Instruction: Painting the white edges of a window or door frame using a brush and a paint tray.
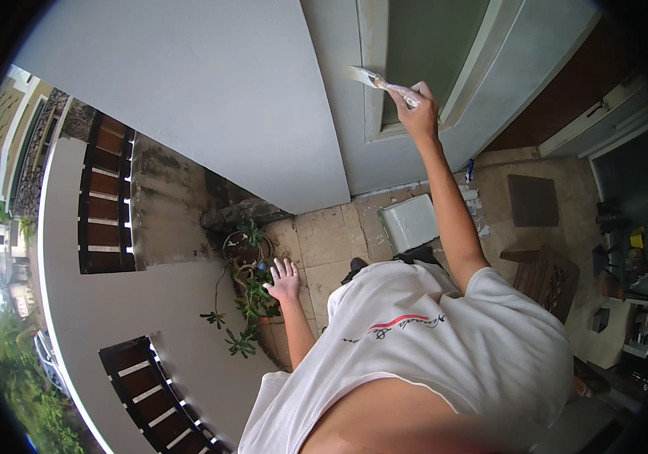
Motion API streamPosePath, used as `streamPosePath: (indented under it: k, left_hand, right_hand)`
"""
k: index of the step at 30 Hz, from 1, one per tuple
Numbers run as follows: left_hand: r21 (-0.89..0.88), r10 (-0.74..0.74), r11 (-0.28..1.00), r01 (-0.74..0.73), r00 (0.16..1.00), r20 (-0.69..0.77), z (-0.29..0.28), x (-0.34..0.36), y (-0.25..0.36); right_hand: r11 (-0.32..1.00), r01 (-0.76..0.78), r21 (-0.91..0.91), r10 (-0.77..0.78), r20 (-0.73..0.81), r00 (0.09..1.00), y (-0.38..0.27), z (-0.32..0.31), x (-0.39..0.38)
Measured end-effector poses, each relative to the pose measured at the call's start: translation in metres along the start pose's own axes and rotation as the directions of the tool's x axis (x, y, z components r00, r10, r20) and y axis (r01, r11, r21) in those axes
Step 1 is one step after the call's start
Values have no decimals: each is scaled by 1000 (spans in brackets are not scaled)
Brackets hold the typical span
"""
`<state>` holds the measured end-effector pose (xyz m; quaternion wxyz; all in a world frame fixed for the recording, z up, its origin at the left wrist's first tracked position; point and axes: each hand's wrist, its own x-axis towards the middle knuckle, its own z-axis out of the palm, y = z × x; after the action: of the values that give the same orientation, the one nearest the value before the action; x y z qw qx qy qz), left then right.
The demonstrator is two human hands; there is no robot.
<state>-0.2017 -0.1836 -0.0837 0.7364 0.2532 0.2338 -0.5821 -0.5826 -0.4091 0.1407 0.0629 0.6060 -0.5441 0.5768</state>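
My right hand (419, 110) is raised at the window and closed around the handle of a paintbrush (378, 80). White paint coats the brush's bristles and much of its handle. The bristles point left, at the pale window frame (375, 45); whether they touch it I cannot tell. My left hand (285, 281) hangs low over the potted plant side, fingers spread and nothing in it. White smears mark its palm and fingertips. Dark glass (430, 53) fills the frame.
A pale grey wall (188, 76) juts out left of the window. A white, box-like container (410, 224) stands on the tiled floor (331, 234). Near my left hand grows a leafy plant (252, 299). A dark mat (533, 200), a wooden chair (547, 280) and a shoe rack (641, 333) lie right.
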Motion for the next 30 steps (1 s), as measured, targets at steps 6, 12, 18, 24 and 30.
streamPosePath:
  k: [6,12,18,24,30]
  left_hand:
    - [-16,16,1000,-17,998,-62,-18,-4,-1]
    - [-2,-37,999,37,999,-21,-6,5,-8]
    - [-12,25,1000,-25,1000,-19,-9,4,2]
    - [0,-4,1000,4,990,-141,-28,1,2]
    - [-4,-44,999,44,998,-49,-3,15,-16]
  right_hand:
    - [998,0,66,0,-5,1000,-7,-21,-2]
    - [985,128,116,-127,-22,992,-18,6,25]
    - [995,93,-43,-96,-72,993,-3,-24,25]
    - [999,30,-18,-30,-57,998,-20,-38,8]
    - [995,53,85,-60,78,995,-23,3,-19]
